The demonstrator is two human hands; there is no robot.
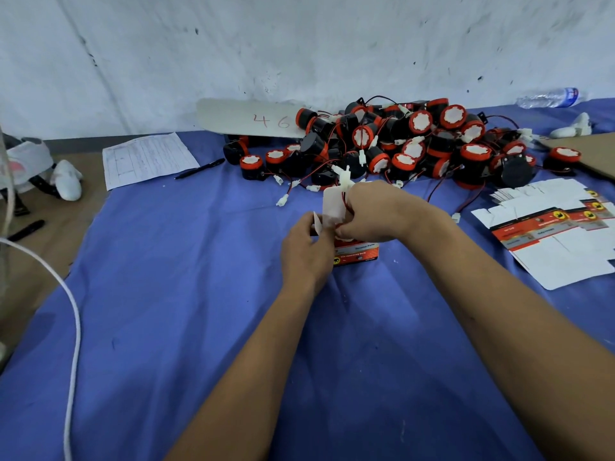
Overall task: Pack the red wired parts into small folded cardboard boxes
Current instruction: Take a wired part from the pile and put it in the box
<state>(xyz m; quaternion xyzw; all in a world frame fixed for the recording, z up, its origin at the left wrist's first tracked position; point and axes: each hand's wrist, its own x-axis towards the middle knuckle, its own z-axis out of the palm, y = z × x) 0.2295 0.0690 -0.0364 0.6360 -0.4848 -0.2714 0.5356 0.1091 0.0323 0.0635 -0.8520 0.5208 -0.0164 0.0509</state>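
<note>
Blue cloth point(206, 294) covers most of the frame, with a heap of red-and-black round wired parts point(399, 141) at upper centre and a fan of flat, unfolded white-and-red cardboard boxes point(549, 234) at right. At centre stands a small red-and-white folded cardboard box point(357, 252), flaps up. The left hand point(304, 251) pinches its left flap, and the right hand point(372, 211) curls round a red wire at its mouth.

Scuffed white wall point(299, 44), blue cloth-covered table point(166, 294)
</note>
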